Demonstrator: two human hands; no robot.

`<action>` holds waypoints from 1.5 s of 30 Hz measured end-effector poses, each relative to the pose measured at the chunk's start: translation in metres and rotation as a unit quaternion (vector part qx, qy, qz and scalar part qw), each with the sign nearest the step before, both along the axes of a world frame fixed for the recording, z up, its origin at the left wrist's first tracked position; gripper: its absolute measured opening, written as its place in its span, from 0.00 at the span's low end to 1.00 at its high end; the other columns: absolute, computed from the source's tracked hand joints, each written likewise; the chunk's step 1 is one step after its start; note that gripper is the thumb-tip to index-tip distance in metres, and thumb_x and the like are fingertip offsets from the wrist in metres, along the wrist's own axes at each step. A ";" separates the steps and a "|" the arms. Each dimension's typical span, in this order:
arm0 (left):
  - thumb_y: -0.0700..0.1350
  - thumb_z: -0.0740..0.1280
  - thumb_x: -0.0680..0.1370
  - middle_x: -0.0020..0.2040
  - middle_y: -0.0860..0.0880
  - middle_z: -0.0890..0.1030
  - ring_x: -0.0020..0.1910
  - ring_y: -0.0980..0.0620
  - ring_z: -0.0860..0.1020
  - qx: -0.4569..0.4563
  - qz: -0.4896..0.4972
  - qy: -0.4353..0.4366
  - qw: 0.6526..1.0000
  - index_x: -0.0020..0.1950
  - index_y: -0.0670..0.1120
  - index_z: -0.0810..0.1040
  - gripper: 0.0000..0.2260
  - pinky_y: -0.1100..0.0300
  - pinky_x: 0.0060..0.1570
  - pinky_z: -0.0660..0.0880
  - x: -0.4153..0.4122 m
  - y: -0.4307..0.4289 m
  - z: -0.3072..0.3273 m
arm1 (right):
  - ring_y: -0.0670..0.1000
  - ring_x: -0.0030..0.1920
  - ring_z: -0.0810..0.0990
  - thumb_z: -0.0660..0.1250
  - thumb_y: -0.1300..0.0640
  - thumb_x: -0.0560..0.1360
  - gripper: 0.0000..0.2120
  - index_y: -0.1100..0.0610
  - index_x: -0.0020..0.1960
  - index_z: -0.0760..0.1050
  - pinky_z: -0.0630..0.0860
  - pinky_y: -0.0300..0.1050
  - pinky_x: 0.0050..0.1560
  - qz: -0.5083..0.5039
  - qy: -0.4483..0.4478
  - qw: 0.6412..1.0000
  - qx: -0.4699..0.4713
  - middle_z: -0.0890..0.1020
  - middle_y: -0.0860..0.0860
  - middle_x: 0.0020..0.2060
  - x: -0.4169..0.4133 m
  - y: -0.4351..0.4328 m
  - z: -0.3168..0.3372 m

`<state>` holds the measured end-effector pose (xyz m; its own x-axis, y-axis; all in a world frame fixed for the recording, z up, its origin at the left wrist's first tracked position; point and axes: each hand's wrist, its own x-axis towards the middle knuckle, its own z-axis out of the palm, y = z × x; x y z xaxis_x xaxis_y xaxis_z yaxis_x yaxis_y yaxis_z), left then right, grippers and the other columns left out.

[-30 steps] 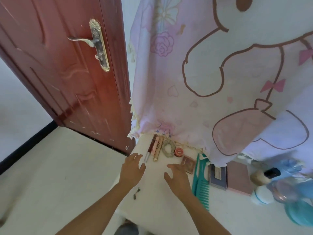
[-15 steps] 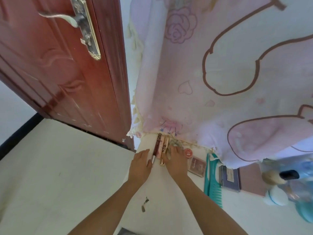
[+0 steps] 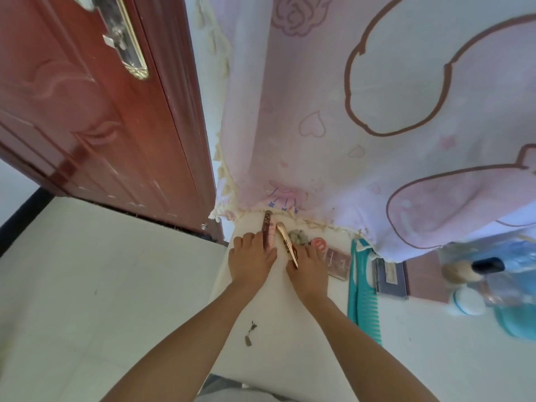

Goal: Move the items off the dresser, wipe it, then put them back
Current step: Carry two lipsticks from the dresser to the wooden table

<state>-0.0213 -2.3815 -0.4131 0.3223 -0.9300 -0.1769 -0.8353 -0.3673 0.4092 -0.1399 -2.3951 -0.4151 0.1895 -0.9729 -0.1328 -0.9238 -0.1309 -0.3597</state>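
My right hand (image 3: pixel 307 269) is pinching the gold tube (image 3: pixel 285 242). My left hand (image 3: pixel 251 262) sits on the dark red tube (image 3: pixel 266 230), can't tell if it's gripped. Both are at the dresser (image 3: pixel 290 329) back-left corner, so a fumble probably rolls one off that edge. The cloth (image 3: pixel 319 140) hangs right behind, and the comb (image 3: pixel 362 291) crowds the right.

On the cream tabletop (image 3: pixel 278 309), a dark red tube (image 3: pixel 266 229) lies at the left hand (image 3: pixel 251 264) fingertips, and a gold tube (image 3: pixel 285 242) rests against the right hand (image 3: pixel 309 269). Right of that hand lie a red tin (image 3: pixel 319 244), a palette (image 3: pixel 338 262), a teal comb (image 3: pixel 364 291) and a dark compact (image 3: pixel 390 275).
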 end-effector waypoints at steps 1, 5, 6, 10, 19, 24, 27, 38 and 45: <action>0.54 0.61 0.76 0.57 0.45 0.75 0.56 0.44 0.71 0.021 0.000 -0.014 1.000 0.61 0.44 0.72 0.19 0.54 0.48 0.70 -0.002 -0.004 0.000 | 0.63 0.43 0.79 0.71 0.67 0.63 0.17 0.64 0.52 0.78 0.76 0.54 0.39 -0.011 -0.005 1.000 -0.001 0.80 0.60 0.42 -0.003 0.001 -0.002; 0.52 0.59 0.77 0.59 0.45 0.73 0.58 0.46 0.69 0.032 0.006 -0.036 0.999 0.62 0.44 0.68 0.17 0.56 0.49 0.69 -0.008 -0.008 0.001 | 0.64 0.50 0.77 0.69 0.67 0.64 0.21 0.63 0.57 0.76 0.75 0.56 0.47 -0.007 -0.032 0.999 -0.002 0.79 0.61 0.48 -0.009 0.007 0.000; 0.50 0.59 0.78 0.58 0.45 0.73 0.57 0.46 0.69 0.035 0.008 -0.031 0.999 0.62 0.43 0.68 0.16 0.56 0.49 0.69 -0.008 -0.008 0.001 | 0.63 0.53 0.75 0.67 0.67 0.67 0.21 0.62 0.60 0.74 0.73 0.56 0.51 -0.008 -0.038 0.999 0.006 0.78 0.61 0.52 -0.010 0.008 0.001; 0.48 0.60 0.76 0.56 0.44 0.73 0.56 0.46 0.70 0.055 0.026 -0.020 0.998 0.59 0.42 0.68 0.15 0.57 0.46 0.70 -0.006 -0.004 0.002 | 0.65 0.52 0.76 0.69 0.68 0.64 0.21 0.66 0.57 0.75 0.75 0.58 0.49 -0.021 -0.028 0.999 0.010 0.78 0.63 0.50 -0.012 0.011 -0.002; 0.40 0.56 0.79 0.58 0.42 0.72 0.56 0.44 0.74 0.110 0.021 -0.015 0.994 0.61 0.39 0.65 0.11 0.57 0.41 0.67 -0.004 -0.001 0.008 | 0.57 0.60 0.68 0.58 0.61 0.74 0.20 0.61 0.65 0.65 0.69 0.48 0.54 -0.001 0.029 0.998 0.061 0.70 0.57 0.60 -0.009 0.006 0.001; 0.41 0.55 0.80 0.59 0.41 0.72 0.54 0.42 0.77 0.125 0.030 0.015 0.992 0.62 0.38 0.63 0.12 0.55 0.42 0.70 -0.003 0.001 0.008 | 0.57 0.55 0.72 0.57 0.60 0.74 0.15 0.62 0.60 0.66 0.69 0.46 0.47 0.001 0.036 0.997 0.065 0.74 0.56 0.55 -0.007 0.004 0.000; 0.41 0.55 0.80 0.59 0.40 0.72 0.54 0.40 0.76 0.125 0.046 0.044 0.990 0.62 0.37 0.62 0.13 0.54 0.42 0.68 -0.002 0.002 0.007 | 0.57 0.54 0.72 0.56 0.60 0.75 0.14 0.62 0.59 0.66 0.68 0.47 0.50 0.005 0.045 0.997 0.054 0.75 0.56 0.54 -0.008 0.004 -0.002; 0.41 0.59 0.79 0.41 0.47 0.72 0.42 0.42 0.74 0.034 0.140 0.265 0.953 0.49 0.43 0.61 0.06 0.55 0.42 0.68 0.021 0.021 0.011 | 0.56 0.25 0.76 0.75 0.66 0.53 0.17 0.63 0.40 0.75 0.74 0.46 0.29 0.040 0.029 0.996 -0.080 0.78 0.54 0.27 0.004 0.005 -0.002; 0.38 0.62 0.75 0.37 0.51 0.68 0.32 0.52 0.65 -0.057 0.239 0.386 0.889 0.41 0.47 0.61 0.09 0.56 0.38 0.63 0.045 0.066 0.023 | 0.60 0.36 0.78 0.66 0.64 0.66 0.12 0.65 0.49 0.74 0.67 0.50 0.39 0.142 0.006 0.986 -0.085 0.79 0.57 0.36 0.030 0.009 0.010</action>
<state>0.0235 -2.3155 -0.3905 0.5098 -0.7448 -0.4306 -0.0494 -0.5250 0.8496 -0.1103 -2.3860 -0.4055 0.4562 -0.8895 0.0246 -0.8457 -0.4420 -0.2992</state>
